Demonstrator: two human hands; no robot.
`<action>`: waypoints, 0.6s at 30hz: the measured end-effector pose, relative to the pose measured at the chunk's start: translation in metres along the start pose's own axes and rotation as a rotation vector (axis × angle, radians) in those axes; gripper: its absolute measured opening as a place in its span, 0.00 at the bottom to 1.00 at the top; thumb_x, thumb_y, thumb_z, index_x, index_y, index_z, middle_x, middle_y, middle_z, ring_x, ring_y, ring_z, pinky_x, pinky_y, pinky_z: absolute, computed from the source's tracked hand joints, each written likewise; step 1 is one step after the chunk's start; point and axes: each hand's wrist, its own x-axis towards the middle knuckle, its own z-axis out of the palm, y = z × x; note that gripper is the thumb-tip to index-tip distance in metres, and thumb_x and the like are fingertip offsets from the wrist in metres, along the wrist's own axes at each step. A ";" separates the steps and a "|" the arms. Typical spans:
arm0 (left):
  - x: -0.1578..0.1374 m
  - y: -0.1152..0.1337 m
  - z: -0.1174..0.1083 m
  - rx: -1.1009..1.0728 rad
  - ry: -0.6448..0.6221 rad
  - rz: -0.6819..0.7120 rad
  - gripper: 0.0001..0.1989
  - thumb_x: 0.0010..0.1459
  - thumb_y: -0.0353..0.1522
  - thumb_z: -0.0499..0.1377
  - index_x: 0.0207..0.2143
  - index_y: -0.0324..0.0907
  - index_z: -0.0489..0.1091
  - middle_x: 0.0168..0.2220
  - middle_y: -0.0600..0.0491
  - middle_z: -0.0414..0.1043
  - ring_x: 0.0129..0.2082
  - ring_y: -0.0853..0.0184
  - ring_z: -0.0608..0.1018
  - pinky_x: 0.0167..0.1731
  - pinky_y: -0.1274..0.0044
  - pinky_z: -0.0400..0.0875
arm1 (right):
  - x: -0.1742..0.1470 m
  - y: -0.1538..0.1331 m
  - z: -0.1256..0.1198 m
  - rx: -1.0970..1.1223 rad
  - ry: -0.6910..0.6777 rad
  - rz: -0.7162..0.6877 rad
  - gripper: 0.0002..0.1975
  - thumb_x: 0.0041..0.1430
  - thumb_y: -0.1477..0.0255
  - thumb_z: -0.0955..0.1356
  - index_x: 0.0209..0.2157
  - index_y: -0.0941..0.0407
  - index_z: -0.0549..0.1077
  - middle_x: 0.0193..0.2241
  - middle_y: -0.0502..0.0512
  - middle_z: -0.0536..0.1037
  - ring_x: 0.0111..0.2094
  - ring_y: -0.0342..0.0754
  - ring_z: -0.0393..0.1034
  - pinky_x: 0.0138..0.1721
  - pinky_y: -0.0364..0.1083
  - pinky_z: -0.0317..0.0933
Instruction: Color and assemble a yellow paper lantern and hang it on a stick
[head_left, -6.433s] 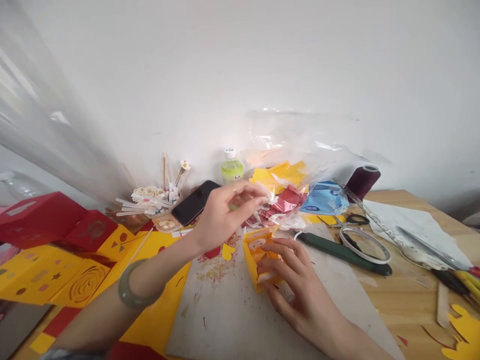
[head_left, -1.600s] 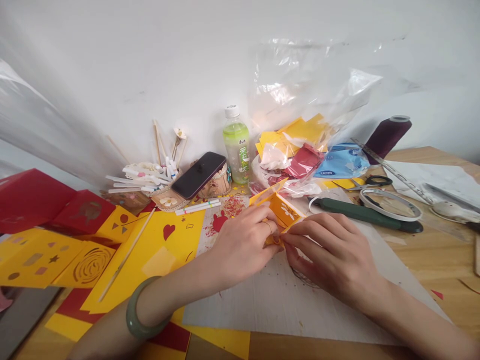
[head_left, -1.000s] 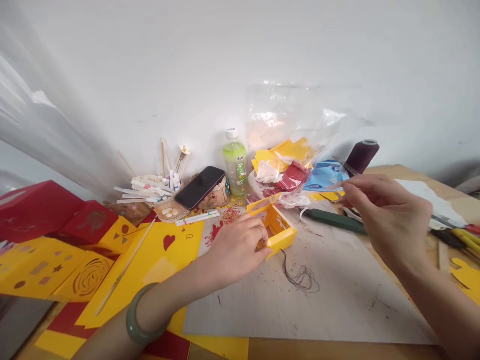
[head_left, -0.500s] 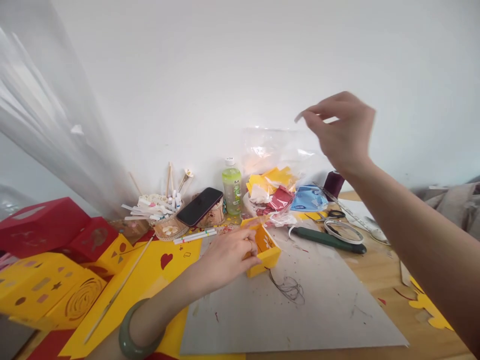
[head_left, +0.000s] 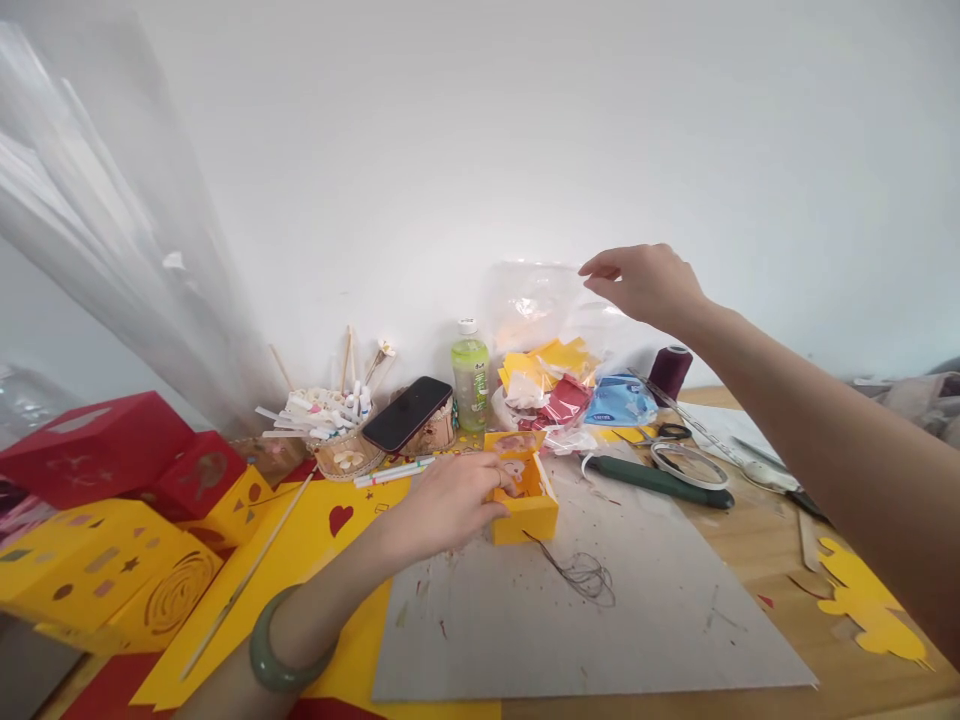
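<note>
My left hand [head_left: 454, 500] grips the left side of a small open yellow paper box [head_left: 536, 520], its fingers reaching over the wall. The box stands on a grey board [head_left: 600, 650]. A loose tangle of dark thread [head_left: 585, 578] lies on the board just in front of the box. Raised above the table, my right hand [head_left: 645, 285] has thumb and fingers pinched together. Whatever that pinch holds, if anything, is too fine to make out.
Yellow and red cut-out boxes [head_left: 97, 570] crowd the left, beside yellow sheets and a thin stick [head_left: 247, 575]. Behind stand a phone [head_left: 409, 413], a green bottle [head_left: 471, 385] and a scrap-filled bag [head_left: 540, 385]. A green-handled tool [head_left: 660, 480], tape roll [head_left: 690, 465] and purple thread spool [head_left: 670, 375] lie right.
My right hand has come down and slightly left, still pinched. The yellow box now sits more level on the board, with my left hand still at its left side.
</note>
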 end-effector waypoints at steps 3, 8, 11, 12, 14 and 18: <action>0.000 0.000 -0.004 0.002 -0.021 -0.013 0.09 0.58 0.30 0.53 0.38 0.44 0.72 0.41 0.54 0.73 0.41 0.63 0.74 0.39 0.74 0.66 | -0.037 -0.019 -0.004 0.173 0.067 -0.104 0.08 0.54 0.70 0.65 0.33 0.53 0.77 0.32 0.54 0.79 0.30 0.50 0.71 0.32 0.51 0.62; 0.000 -0.002 -0.003 0.053 -0.008 0.017 0.14 0.55 0.24 0.51 0.39 0.44 0.72 0.40 0.54 0.74 0.42 0.63 0.73 0.40 0.73 0.66 | -0.127 -0.041 0.016 0.389 -0.345 -0.322 0.07 0.56 0.70 0.65 0.29 0.54 0.75 0.27 0.51 0.78 0.26 0.44 0.69 0.26 0.44 0.62; 0.000 -0.001 0.003 0.082 0.023 0.022 0.19 0.51 0.21 0.49 0.41 0.45 0.71 0.41 0.54 0.73 0.43 0.63 0.71 0.42 0.72 0.66 | -0.164 -0.036 0.037 0.408 -0.422 -0.322 0.09 0.56 0.73 0.64 0.37 0.54 0.74 0.31 0.52 0.76 0.28 0.44 0.69 0.29 0.44 0.63; 0.001 0.001 0.005 0.092 0.032 0.017 0.20 0.50 0.21 0.49 0.42 0.45 0.71 0.41 0.54 0.73 0.43 0.63 0.70 0.42 0.72 0.66 | -0.171 -0.034 0.044 0.423 -0.438 -0.309 0.11 0.56 0.74 0.64 0.40 0.53 0.73 0.32 0.53 0.76 0.29 0.44 0.69 0.30 0.44 0.63; 0.002 0.005 0.010 0.105 0.061 0.006 0.19 0.50 0.21 0.50 0.42 0.44 0.71 0.41 0.54 0.73 0.43 0.62 0.68 0.42 0.71 0.66 | -0.178 -0.029 0.053 0.446 -0.455 -0.297 0.13 0.56 0.75 0.64 0.43 0.53 0.72 0.36 0.54 0.75 0.31 0.44 0.69 0.32 0.44 0.64; 0.004 0.016 0.020 0.074 0.156 -0.025 0.09 0.53 0.33 0.57 0.38 0.43 0.72 0.41 0.53 0.71 0.43 0.60 0.65 0.43 0.68 0.65 | -0.180 -0.030 0.059 0.481 -0.457 -0.307 0.07 0.55 0.76 0.65 0.36 0.53 0.72 0.34 0.52 0.75 0.32 0.43 0.69 0.32 0.43 0.63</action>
